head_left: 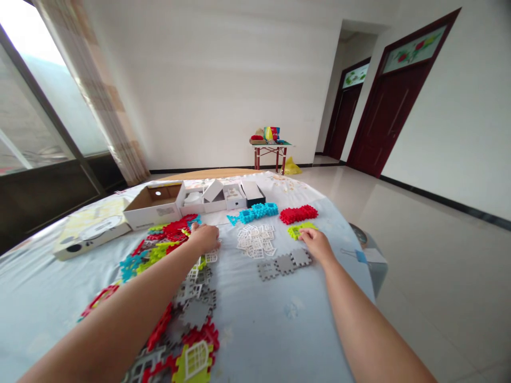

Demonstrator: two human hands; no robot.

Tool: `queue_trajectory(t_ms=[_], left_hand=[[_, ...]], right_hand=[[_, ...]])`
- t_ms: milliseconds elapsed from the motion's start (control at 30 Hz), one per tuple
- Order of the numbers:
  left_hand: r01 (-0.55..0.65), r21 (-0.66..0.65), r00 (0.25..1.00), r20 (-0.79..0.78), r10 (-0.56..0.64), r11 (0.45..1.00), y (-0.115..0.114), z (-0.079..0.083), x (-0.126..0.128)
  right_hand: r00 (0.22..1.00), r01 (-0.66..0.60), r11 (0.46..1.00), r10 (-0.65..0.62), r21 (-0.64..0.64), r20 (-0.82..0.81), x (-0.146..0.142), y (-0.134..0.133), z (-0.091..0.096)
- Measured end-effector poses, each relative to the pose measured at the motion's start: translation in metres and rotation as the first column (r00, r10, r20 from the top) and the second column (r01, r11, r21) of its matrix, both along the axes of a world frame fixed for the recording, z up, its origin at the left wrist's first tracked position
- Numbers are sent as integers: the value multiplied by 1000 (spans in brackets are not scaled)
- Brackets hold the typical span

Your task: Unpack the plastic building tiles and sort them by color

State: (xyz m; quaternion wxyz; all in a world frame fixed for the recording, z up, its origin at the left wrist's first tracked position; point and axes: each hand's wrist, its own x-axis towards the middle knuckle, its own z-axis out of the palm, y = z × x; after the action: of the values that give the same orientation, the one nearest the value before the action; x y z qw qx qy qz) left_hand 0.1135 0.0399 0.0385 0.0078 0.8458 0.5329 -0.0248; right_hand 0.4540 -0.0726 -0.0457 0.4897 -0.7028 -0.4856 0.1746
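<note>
My left hand (205,238) is over the far right side of a mixed pile of interlocking plastic building pieces (157,258). Its fingers curl down among red, blue and yellow-green pieces, and what they pinch is hidden. My right hand (316,244) has its fingertips closed at the edge of a yellow-green building piece (300,229), which lies in a small group of that colour. Nearby are a row of red pieces (298,214), a blue row (258,213), a heap of white window-frame pieces (256,241) and three grey pieces (285,264) in a line.
Along the table's far left side stand an open cardboard box (154,213), a flat yellow-white box (93,234) and several small white boxes (233,197). The cloth-covered table (275,324) has a rounded right edge, with a stool (375,258) beside it.
</note>
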Motion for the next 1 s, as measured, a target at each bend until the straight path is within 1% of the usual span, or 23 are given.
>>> queue_trajectory(t_ms=[133, 200, 267, 333, 400, 467, 533, 600, 667, 800, 900, 1000], left_hand=[[-35, 34, 994, 104, 32, 999, -2, 6, -4], [-59, 15, 981, 185, 55, 998, 2, 12, -5], [-56, -37, 959, 278, 64, 998, 7, 19, -2], [-8, -93, 923, 383, 43, 996, 11, 26, 7], [69, -124, 876, 482, -1, 990, 14, 33, 19], [129, -128, 834, 550, -38, 983, 16, 40, 27], [148, -116, 812, 582, -54, 982, 16, 46, 27], [136, -94, 811, 582, -56, 986, 16, 51, 16], [122, -77, 834, 549, -60, 990, 14, 52, -2], [114, -71, 917, 391, -78, 991, 1, 44, -38], [107, -53, 959, 269, -89, 993, -7, 33, -50], [118, -25, 975, 192, -111, 993, -8, 26, -53]], right_hand=[[1000, 0, 1000, 0, 4, -3, 1, 1, -1], [1000, -6, 1000, 6, 7, -4, 2, 1, -1], [1000, -9, 1000, 9, 4, -7, 2, 0, 0], [1000, -6, 1000, 6, 0, -6, 2, 0, 0], [1000, -4, 1000, 4, 0, -6, 2, 0, 0], [1000, -4, 1000, 4, 0, -16, 2, 0, 0], [1000, -4, 1000, 4, -5, -26, 2, 0, -1], [1000, -1, 1000, 1, -8, -26, 2, -1, -2], [1000, -1, 1000, 1, -8, -17, 2, -1, -1], [1000, -10, 1000, 10, -4, 6, 2, -2, 0], [1000, -12, 1000, 12, 2, 9, 1, -2, 1], [1000, -21, 1000, 21, -2, 14, 1, -2, 1]])
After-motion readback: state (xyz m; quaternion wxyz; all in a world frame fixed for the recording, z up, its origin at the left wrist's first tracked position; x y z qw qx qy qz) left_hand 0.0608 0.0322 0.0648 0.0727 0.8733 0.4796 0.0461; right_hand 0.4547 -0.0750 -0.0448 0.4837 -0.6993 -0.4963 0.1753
